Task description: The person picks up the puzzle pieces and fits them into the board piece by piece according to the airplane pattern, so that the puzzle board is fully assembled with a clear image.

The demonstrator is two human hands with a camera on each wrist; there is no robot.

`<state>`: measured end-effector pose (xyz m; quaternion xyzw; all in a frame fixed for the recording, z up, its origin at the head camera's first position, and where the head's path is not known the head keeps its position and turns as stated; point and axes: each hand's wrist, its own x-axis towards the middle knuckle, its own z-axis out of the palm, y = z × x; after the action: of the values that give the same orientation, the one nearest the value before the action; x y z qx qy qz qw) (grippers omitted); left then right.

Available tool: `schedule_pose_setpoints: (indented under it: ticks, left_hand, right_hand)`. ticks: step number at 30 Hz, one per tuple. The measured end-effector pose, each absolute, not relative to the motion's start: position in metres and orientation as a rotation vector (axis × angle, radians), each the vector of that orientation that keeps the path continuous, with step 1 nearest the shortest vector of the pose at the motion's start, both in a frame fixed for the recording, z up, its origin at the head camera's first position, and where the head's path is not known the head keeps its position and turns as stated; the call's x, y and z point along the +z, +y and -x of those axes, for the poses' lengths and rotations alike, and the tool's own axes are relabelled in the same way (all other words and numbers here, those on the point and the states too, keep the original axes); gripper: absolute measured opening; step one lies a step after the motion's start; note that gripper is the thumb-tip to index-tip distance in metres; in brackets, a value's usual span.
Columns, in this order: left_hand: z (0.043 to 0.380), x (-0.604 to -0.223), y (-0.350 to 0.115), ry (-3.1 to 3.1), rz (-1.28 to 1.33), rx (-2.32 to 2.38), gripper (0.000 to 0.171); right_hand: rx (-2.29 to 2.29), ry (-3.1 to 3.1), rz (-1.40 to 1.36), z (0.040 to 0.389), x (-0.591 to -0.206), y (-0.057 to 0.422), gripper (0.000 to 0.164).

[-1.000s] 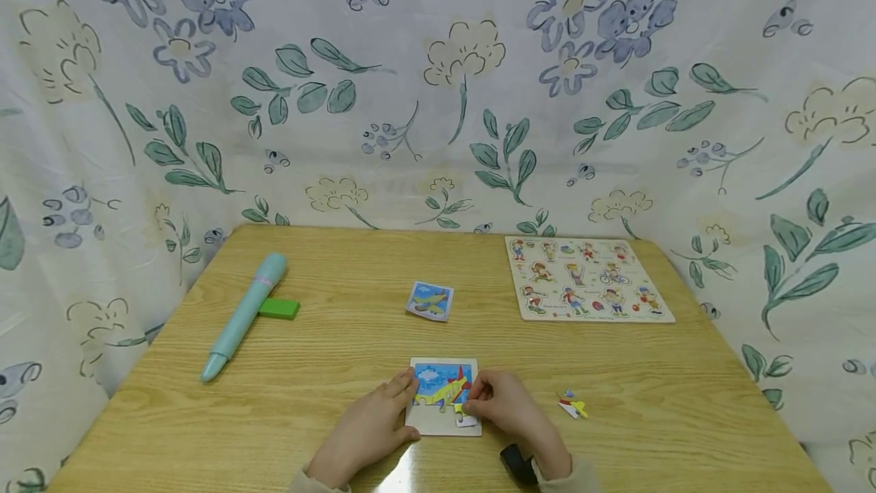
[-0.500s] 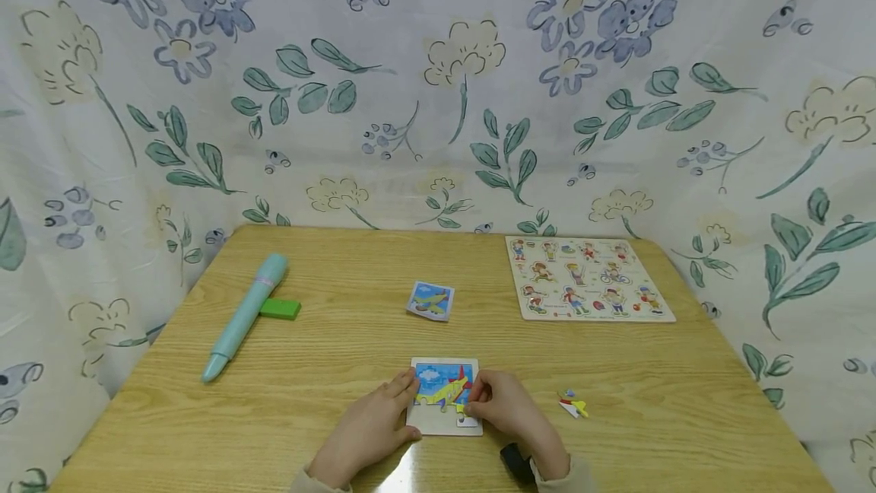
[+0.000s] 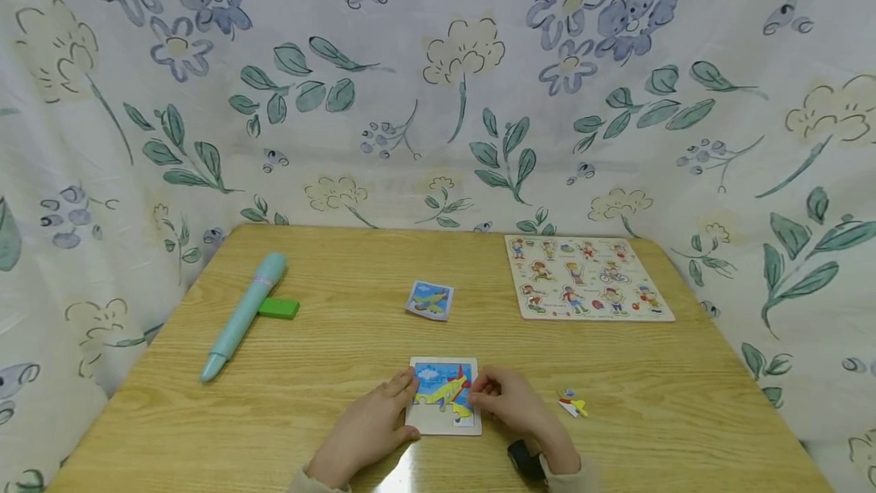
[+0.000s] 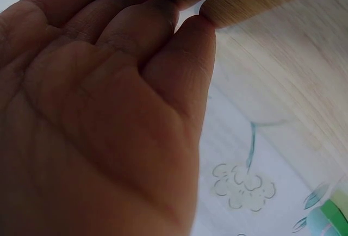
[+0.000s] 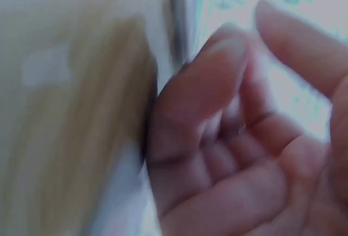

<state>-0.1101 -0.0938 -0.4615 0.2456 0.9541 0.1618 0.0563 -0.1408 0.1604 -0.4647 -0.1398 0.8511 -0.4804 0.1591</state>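
Observation:
A small wooden jigsaw board (image 3: 427,424) with an airplane picture lies at the near middle of the table. Its upper part is filled with pieces, while bare wood shows at lower left. One puzzle piece (image 3: 462,411), yellow and white, lies in the lower right of the board. My left hand (image 3: 372,421) rests along the board's left edge, fingers on its side and thumb by the near corner. At the right edge, my right hand (image 3: 509,402) has loosely bent fingers close beside the board. In the right wrist view, the thumb (image 5: 299,45) stands apart from the bent fingers, nothing between them.
Several loose puzzle pieces (image 3: 571,404) lie right of my right hand. Beyond the board is a small airplane picture card (image 3: 430,300). A larger board of figures (image 3: 588,280) is back right. A teal pen-shaped object (image 3: 242,318) and a green block (image 3: 278,308) are at left.
My right hand has let go of the puzzle piece at the board's lower right and moved slightly right, uncovering more of it. The left hand stays on the board's left edge.

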Motion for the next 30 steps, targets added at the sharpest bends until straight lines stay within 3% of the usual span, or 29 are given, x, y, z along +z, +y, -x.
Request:
schedule_pose_setpoints:
  ticks: [5, 10, 16, 22, 30]
  left_hand:
    - [0.109, -0.461, -0.094, 2.906, -0.756, 0.488, 0.076]
    - [0.109, -0.46, -0.094, 2.898, -0.752, 0.49, 0.076]
    - [0.109, -0.459, -0.093, 2.883, -0.75, 0.493, 0.076]
    - [0.109, -0.458, -0.093, 2.885, -0.753, 0.49, 0.076]
    - [0.109, -0.458, -0.093, 2.874, -0.748, 0.498, 0.076]
  right_hand:
    - [-1.516, 2.394, 0.283, 0.143, -0.459, 0.191, 0.025]
    - [-1.533, 2.558, 0.054, 0.14, -0.454, 0.224, 0.025]
    - [-1.151, 2.765, -0.25, 0.131, -0.45, 0.261, 0.03]
    - [-1.047, 2.661, -0.286, 0.124, -0.45, 0.277, 0.048]
    - [-0.99, 2.746, -0.249, 0.127, -0.453, 0.273, 0.037]
